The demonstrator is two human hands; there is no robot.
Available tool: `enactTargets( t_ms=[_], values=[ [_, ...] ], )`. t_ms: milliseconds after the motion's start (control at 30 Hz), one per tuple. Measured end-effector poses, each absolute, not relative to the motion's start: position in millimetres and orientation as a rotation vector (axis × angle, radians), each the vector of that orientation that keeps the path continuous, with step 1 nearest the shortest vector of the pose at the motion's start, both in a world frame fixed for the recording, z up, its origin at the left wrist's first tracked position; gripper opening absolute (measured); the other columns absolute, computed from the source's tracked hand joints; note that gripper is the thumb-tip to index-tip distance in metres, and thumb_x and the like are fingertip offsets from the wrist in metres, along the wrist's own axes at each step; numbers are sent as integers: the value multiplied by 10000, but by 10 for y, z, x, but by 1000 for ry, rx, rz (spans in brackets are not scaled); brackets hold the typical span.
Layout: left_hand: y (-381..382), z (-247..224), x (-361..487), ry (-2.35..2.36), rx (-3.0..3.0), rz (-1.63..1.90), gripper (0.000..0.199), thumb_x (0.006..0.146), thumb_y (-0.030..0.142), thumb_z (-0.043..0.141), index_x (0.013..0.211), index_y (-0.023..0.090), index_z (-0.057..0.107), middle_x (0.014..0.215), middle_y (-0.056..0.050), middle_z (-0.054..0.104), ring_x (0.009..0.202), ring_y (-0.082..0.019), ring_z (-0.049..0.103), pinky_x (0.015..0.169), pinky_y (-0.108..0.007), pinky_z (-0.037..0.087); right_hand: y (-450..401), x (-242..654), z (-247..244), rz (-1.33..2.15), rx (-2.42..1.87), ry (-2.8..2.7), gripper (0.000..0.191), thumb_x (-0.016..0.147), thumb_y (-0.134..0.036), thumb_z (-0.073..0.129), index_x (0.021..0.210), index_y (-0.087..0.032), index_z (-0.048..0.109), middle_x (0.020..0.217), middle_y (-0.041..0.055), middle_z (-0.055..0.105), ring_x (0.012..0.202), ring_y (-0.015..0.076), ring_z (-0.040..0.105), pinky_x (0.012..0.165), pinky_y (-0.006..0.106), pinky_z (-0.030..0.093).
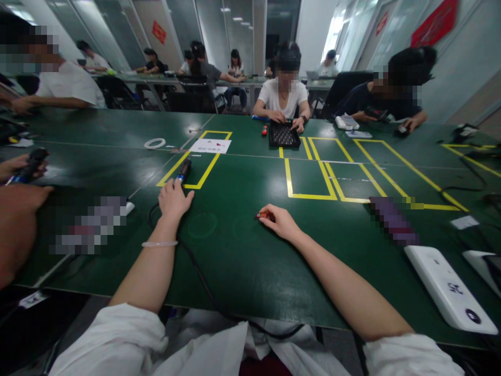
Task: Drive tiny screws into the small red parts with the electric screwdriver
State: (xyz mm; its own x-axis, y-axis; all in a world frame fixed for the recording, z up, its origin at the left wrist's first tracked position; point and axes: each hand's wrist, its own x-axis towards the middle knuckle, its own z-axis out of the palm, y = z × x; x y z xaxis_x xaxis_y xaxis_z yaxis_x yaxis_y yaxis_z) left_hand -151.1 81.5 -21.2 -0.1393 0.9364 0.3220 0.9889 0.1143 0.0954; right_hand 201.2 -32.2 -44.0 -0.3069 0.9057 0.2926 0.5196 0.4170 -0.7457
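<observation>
My left hand (pixel 175 201) reaches forward over the table. Its fingertips are at the near end of a black flashlight-like cylinder (pixel 185 169) with a blue band, and its thumb is spread away from it. The cylinder is within a yellow taped rectangle (pixel 199 186). To the right, just above the green table top (pixel 235 277), my right hand (pixel 281 222) is closed on a small red-and-black object (pixel 266 215). The fingers cover part of that object, so its kind is unclear.
A black cable (pixel 195 261) runs below my left hand. A paper sheet (pixel 211 145) and white ring (pixel 155 143) lie farther back. A white power bank (pixel 450 290) sits at right. Opposite, a person handles a black tray (pixel 284 137); another person's arm (pixel 18 224) is at left.
</observation>
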Motion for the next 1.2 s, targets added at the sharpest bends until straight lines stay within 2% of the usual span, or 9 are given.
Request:
enactTargets(
  t_ms=[100, 233, 400, 800, 1200],
  values=[
    [832, -168, -1604, -2296, -1862, -409, 629, 876, 482, 469, 1357, 77, 458, 1389, -250, 461, 1235, -409, 453, 991, -524, 395, -322, 2015, -446, 687, -1198, -1972, 120, 873, -226, 609, 979, -172, 624, 770, -4, 618, 651, 109, 539, 629, 221, 410],
    [861, -127, -1709, -2466, -1878, -307, 587, 906, 520, 386, 1292, 95, 505, 1259, -266, 548, 1116, -416, 546, 877, -544, 452, -314, 2018, -465, 681, -1185, -1982, 122, 879, -233, 606, 986, -180, 626, 785, -1, 625, 670, 115, 554, 635, 225, 413],
    [893, -131, -1730, -2470, -1900, -287, 595, 892, 529, 401, 1328, 130, 473, 1275, -253, 536, 1131, -405, 550, 862, -513, 470, -315, 2012, -462, 678, -1199, -1981, 115, 876, -235, 607, 976, -180, 624, 775, -5, 616, 658, 112, 547, 630, 223, 412],
    [818, -53, -1516, -2445, -1935, -297, 595, 822, 548, 506, 1286, 176, 530, 1239, -206, 557, 1067, -384, 587, 827, -483, 502, -301, 2015, -489, 673, -1200, -1998, 127, 878, -242, 606, 988, -182, 621, 788, -2, 617, 678, 116, 557, 646, 226, 414],
    [581, -64, -924, -2145, -2227, -277, 585, 837, 480, 515, 1344, 189, 492, 1238, -161, 538, 1093, -336, 566, 843, -422, 502, -300, 2017, -490, 669, -1206, -2007, 138, 882, -257, 604, 1000, -187, 621, 791, 2, 625, 687, 122, 564, 652, 230, 419]
  ],
)
